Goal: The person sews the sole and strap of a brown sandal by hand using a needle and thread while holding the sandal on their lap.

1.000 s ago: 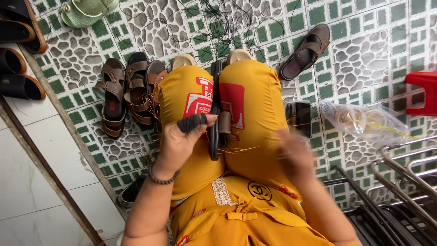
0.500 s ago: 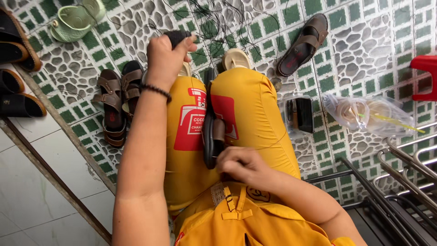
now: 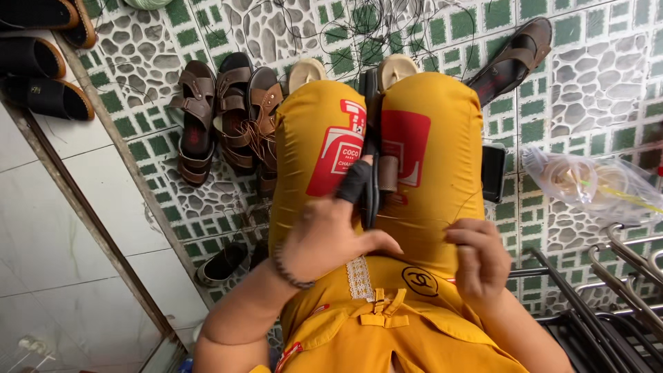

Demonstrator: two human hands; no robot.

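Your left hand, forefinger sheathed in black, is clamped on the dark sandal wedged between your knees; at three o'clock, your right hand pinches thin thread.

Brown sandals crowding left, metal rack right, bare white tiles far left.

Mustard-yellow trousers carry red and white prints on each thigh. Between them lies a black-and-brown sandal. Left of the trousers sit brown strappy sandals, on a floor patterned in green squares and grey pebbles.
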